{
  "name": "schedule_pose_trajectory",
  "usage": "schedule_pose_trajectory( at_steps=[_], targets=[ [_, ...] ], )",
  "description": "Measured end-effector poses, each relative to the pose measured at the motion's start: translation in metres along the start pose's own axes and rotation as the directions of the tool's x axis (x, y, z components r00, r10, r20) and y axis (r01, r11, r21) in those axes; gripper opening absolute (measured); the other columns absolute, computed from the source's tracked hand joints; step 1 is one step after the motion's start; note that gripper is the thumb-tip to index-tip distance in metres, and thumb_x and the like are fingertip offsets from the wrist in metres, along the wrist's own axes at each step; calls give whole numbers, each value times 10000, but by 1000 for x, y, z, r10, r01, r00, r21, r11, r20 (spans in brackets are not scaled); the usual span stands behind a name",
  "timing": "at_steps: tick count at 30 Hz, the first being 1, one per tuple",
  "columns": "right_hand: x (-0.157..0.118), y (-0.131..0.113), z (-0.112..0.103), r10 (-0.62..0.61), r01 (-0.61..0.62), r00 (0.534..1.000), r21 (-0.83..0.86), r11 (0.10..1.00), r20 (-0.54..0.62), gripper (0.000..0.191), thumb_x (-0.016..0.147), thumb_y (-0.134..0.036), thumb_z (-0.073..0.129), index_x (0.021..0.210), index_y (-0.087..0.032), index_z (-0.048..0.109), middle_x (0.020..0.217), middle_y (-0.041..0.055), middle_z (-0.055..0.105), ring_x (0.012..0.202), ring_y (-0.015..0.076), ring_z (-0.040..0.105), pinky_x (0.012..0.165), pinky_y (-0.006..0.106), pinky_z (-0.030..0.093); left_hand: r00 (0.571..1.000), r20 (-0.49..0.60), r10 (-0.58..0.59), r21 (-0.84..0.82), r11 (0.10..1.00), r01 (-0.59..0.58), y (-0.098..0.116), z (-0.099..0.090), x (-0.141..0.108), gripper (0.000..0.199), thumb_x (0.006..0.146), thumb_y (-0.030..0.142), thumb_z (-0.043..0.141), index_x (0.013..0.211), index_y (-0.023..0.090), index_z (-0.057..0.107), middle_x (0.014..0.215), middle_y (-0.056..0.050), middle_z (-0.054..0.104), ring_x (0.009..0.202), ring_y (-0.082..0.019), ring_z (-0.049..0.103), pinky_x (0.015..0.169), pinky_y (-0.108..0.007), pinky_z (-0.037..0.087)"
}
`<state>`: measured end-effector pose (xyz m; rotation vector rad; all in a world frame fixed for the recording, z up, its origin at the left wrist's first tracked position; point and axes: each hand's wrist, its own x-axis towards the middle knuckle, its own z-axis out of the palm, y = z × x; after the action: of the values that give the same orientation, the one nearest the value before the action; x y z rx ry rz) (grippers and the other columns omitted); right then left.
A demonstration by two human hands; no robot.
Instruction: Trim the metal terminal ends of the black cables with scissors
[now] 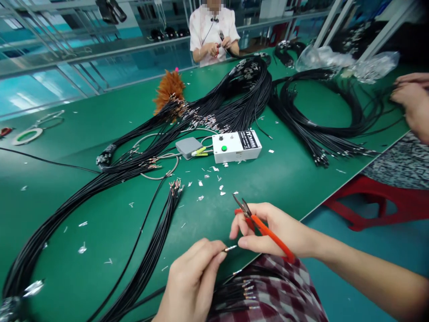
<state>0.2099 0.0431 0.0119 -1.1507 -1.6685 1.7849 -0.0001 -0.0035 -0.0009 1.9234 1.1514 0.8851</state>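
Near the table's front edge my left hand (197, 273) pinches a black cable, its shiny foil-covered tip (230, 248) sticking out to the right. My right hand (264, 228) is curled around a pair of pliers (268, 232) with orange-red handles; their dark jaws point up and to the left. The right thumb comes close to the cable tip; whether it touches, I cannot tell. Several more black cables (234, 293) with bare ends lie across the checked cloth on my lap. Left of my left hand, a bundle of black cables (157, 228) ends in coppery, stripped tips.
A white box (236, 147) with a green button stands mid-table beside a grey block (188, 147). Foil scraps (201, 183) litter the green table (284, 179). Large black cable bundles (244, 89) lie behind. One person (214, 31) works opposite; another person's hands (414, 100) are at right.
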Motion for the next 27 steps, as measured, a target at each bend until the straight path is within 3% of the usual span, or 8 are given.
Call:
schedule_pose_trajectory(
  at_steps=[5, 9, 14, 17, 20, 23, 26, 27],
  targets=[
    [1, -10, 2, -100, 105, 994, -246, 964, 33, 94, 757, -152, 604, 752, -198, 523, 742, -43, 614, 623, 90, 490, 590, 201, 388, 994, 109, 27, 62, 998, -34, -1, 1, -2, 162, 906, 81, 490, 938, 196, 598, 764, -2, 604, 661, -113, 581, 623, -198, 440],
    [2, -15, 2, -185, 207, 978, -507, 837, 93, 112, 721, -144, 609, 738, -212, 521, 608, -78, 530, 549, 82, 414, 536, 196, 323, 986, 168, -15, 51, 999, 6, -1, 4, -1, 185, 910, 97, 468, 921, 204, 619, 763, -11, 628, 670, -132, 600, 626, -204, 465],
    [2, -24, 2, -245, 326, 945, -557, 764, 217, 155, 675, -93, 603, 741, -221, 547, 604, -79, 510, 557, 91, 399, 553, 212, 298, 983, 184, -28, -28, 999, 33, 3, 5, 3, 230, 890, 114, 482, 798, 222, 663, 720, -15, 661, 650, -163, 612, 664, -238, 497],
    [5, -20, 1, -147, 215, 966, -346, 913, 212, 145, 667, -87, 595, 711, -207, 525, 609, -79, 497, 552, 84, 383, 541, 208, 310, 973, 200, -113, -35, 992, 122, 8, 2, 4, 220, 876, 164, 524, 705, 222, 647, 647, -16, 651, 580, -168, 594, 575, -235, 468],
    [12, -2, 6, 29, -68, 973, 165, 984, 229, 203, 605, -75, 595, 681, -194, 449, 638, -63, 561, 559, 76, 458, 550, 197, 365, 980, 156, -126, -51, 989, 135, 7, 2, -2, 172, 862, 171, 560, 711, 217, 629, 632, -17, 643, 568, -163, 592, 549, -231, 448],
    [16, 19, 27, 126, -246, 963, 578, 778, 240, 294, 548, -109, 662, 708, -198, 432, 609, -56, 610, 564, 82, 536, 568, 191, 378, 996, -94, 6, 22, 1000, -4, -3, 11, -16, 180, 827, 74, 578, 817, 230, 667, 697, -31, 682, 612, -169, 615, 612, -250, 471],
    [11, 29, 51, 228, -402, 916, 759, 512, 331, 337, 510, -132, 667, 715, -209, 411, 531, -82, 551, 483, 57, 480, 490, 164, 301, 935, -323, 143, 266, 962, -56, -13, 21, -22, 363, 770, -35, 584, 953, 253, 710, 799, -60, 740, 711, -203, 649, 733, -314, 470],
    [8, 29, 55, 214, -417, 909, 764, 492, 358, 343, 504, -131, 668, 704, -209, 400, 505, -81, 534, 473, 57, 475, 491, 166, 301, 917, -368, 153, 297, 954, -40, -15, 22, -21, 374, 766, -41, 587, 964, 249, 715, 817, -69, 746, 732, -213, 654, 749, -328, 468]
  ],
)
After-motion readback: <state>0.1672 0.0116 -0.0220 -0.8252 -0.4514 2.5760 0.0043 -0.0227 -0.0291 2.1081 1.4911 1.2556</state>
